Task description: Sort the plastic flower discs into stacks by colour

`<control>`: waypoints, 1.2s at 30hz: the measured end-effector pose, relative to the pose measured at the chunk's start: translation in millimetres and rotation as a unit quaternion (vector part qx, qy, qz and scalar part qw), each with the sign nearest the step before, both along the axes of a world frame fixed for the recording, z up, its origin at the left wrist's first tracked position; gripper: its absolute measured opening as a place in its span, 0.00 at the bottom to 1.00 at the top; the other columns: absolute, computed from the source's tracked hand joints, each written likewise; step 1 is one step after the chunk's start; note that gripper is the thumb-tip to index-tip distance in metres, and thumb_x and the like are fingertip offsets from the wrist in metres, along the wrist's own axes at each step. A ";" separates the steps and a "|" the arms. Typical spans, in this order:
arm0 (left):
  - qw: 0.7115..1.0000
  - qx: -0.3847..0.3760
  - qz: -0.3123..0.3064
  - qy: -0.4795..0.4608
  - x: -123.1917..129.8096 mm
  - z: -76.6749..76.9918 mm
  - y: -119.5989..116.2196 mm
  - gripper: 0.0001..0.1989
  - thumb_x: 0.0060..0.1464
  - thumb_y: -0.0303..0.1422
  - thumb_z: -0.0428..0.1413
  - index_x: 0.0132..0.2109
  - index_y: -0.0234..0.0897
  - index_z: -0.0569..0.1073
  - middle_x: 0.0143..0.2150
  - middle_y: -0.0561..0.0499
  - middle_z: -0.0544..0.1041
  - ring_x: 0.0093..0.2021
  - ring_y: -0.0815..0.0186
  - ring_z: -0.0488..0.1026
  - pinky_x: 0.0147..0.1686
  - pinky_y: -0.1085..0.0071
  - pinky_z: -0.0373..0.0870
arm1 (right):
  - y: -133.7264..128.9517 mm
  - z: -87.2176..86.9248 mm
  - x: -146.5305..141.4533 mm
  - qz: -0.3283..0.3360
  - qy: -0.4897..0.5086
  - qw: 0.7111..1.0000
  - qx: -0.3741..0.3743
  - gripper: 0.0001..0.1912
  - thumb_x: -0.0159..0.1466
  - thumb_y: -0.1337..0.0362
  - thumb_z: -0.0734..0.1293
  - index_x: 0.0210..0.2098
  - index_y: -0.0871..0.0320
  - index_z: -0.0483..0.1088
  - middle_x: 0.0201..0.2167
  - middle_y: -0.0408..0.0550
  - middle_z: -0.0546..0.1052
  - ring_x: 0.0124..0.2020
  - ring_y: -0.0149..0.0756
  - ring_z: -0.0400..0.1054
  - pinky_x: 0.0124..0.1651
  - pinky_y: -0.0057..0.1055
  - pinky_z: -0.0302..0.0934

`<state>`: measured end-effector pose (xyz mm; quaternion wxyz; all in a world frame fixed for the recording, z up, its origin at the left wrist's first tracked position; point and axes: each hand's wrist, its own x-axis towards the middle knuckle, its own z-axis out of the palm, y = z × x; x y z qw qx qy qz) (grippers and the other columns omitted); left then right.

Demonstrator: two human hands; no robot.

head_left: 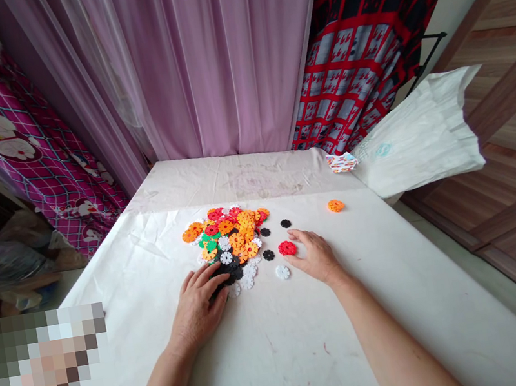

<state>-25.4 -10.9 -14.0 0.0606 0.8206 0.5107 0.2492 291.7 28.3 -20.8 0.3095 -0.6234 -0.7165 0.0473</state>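
A pile of flower-shaped plastic discs [238, 238] in orange, red, green, white and black lies on the white-covered table [274, 353]. My left hand [202, 303] rests at the pile's near left edge, fingers spread over black discs [233, 267]. Right of the pile, my right hand [314, 256] has its thumb and index finger around a small stack of red discs [287, 248] on the table. Loose black discs [268, 255] and a white disc [283, 272] lie between the pile and that hand. Farther right sits an orange stack [336, 206].
A white bag [420, 135] stands at the table's right back edge, beside a small patterned paper piece [341, 163]. Purple curtains [227, 61] hang behind the table. A red and black cloth [353, 54] covers something at the back right. The lower left corner is pixelated.
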 end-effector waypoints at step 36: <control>1.000 -0.011 0.003 -0.010 3.8 4.7 -1.5 0.14 0.62 0.37 0.51 0.52 0.49 0.77 0.60 0.49 0.74 0.61 0.55 0.69 0.61 0.47 0.62 | 24.9 29.0 -80.9 0.151 -0.113 0.981 -0.045 0.19 0.60 0.62 0.69 0.51 0.54 0.72 0.48 0.50 0.78 0.52 0.44 0.66 0.52 0.40 0.56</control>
